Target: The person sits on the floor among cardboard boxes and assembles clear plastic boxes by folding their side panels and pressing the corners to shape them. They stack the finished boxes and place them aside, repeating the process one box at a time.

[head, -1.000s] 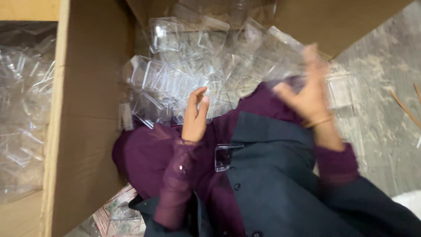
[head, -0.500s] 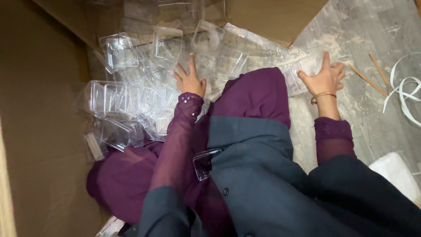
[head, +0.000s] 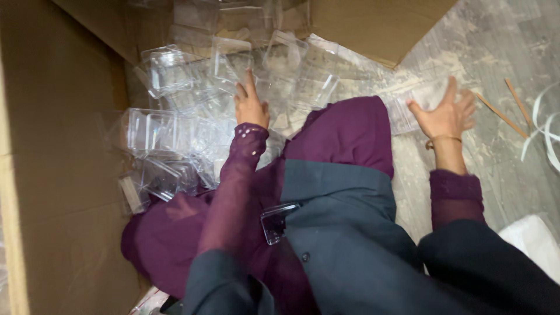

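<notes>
My left hand [head: 251, 105] reaches forward into a heap of clear plastic containers [head: 175, 128] on the floor, fingers stretched and resting on one of them. My right hand [head: 446, 114], with a thin bangle at the wrist, lies flat with fingers spread on another clear plastic container [head: 411, 102] on the grey floor. Neither hand is closed around anything. I wear purple sleeves and a dark grey vest; a small clear piece [head: 274, 221] sits at the vest's edge.
A large brown cardboard sheet [head: 58, 163] runs along the left, another cardboard flap [head: 373, 26] lies at the top. Thin wooden sticks [head: 501, 114] and white plastic straps [head: 545, 131] lie on the floor at right. A white object [head: 534, 245] shows at lower right.
The view has shifted to the left. My right hand has dropped from a raised position to lie flat on a container on the floor. My left hand has reached further into the pile.
</notes>
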Motion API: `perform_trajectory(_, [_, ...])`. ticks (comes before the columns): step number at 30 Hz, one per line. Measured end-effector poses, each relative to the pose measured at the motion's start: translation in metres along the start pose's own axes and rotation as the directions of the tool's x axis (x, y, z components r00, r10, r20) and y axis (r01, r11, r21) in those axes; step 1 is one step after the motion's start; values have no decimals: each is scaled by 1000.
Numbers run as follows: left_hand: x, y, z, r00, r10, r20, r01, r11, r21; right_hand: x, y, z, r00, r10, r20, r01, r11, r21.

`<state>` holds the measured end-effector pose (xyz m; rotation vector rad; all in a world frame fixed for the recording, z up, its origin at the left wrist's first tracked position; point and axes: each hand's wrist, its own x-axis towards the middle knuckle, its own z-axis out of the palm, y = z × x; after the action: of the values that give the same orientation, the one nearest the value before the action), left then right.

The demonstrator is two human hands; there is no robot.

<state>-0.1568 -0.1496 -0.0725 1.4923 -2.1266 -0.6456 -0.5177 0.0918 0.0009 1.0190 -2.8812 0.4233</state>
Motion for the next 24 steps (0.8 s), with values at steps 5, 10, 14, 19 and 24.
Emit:
perform_trajectory(5, [-31, -7, -83, 997, -16, -77, -46, 670, -741, -15, -60, 1, 914, -350, -204, 402, 847, 347])
perform_trajectory(10, [-94, -65, -124, 992, -80, 101, 96, -63, -993, -46, -179, 66, 648, -738, 185, 641, 661, 390])
perform_trajectory(14, [-147, -100, -126, 982, -177, 65, 29, -199, -980, -64, -240, 128, 534, -448, 717, 607, 794, 43])
perform_trajectory(19, [-156, -105, -113, 981, -186, -53, -100, -259, -961, -72, -243, 164, 564, -356, 745, 572, 819, -42])
perform_trajectory(24, [-138, -96, -108, 959, -263, -103, -154, -185, -971, -68, -222, 152, 684, -526, 504, 577, 814, 66])
